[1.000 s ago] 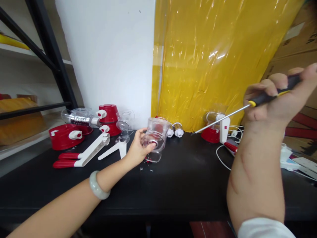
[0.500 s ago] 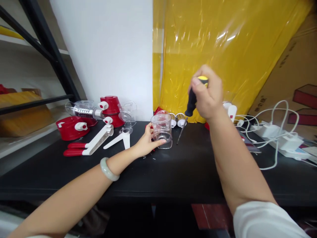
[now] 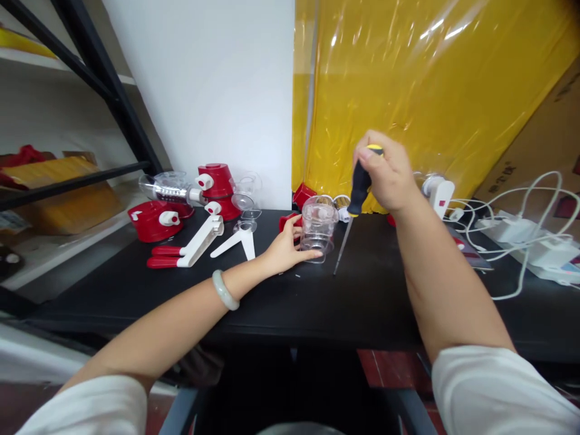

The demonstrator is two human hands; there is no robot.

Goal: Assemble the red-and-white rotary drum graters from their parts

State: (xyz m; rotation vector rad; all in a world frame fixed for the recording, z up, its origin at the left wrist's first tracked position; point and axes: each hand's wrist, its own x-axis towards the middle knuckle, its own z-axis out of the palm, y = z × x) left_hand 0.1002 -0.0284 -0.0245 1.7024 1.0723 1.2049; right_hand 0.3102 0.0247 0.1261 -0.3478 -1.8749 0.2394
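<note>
My left hand (image 3: 290,246) is wrapped round the left side of a clear plastic housing (image 3: 318,226) standing on the black table. Its thumb lies across the front near the base. In my right hand (image 3: 387,172) is a screwdriver (image 3: 359,190) with a black and yellow handle, gripped in a fist. The long metal shaft slants down and left, its tip low over the table just right of the housing; whether it touches cannot be made out. A red part (image 3: 289,222) sits behind my left fingers, partly hidden. Tiny pale pieces (image 3: 297,276) lie in front.
To the left are red housings (image 3: 153,222), a white press with red handles (image 3: 188,248) and a white forked piece (image 3: 244,240). Grater drums (image 3: 343,207) stand behind the clear housing. White cables and chargers (image 3: 521,232) spread at the right on the black table (image 3: 281,314).
The camera view has shifted, so the table's things appear further right. The screwdriver's tip sits a little lower in view, still right of the clear housing. Both hands keep their hold.
</note>
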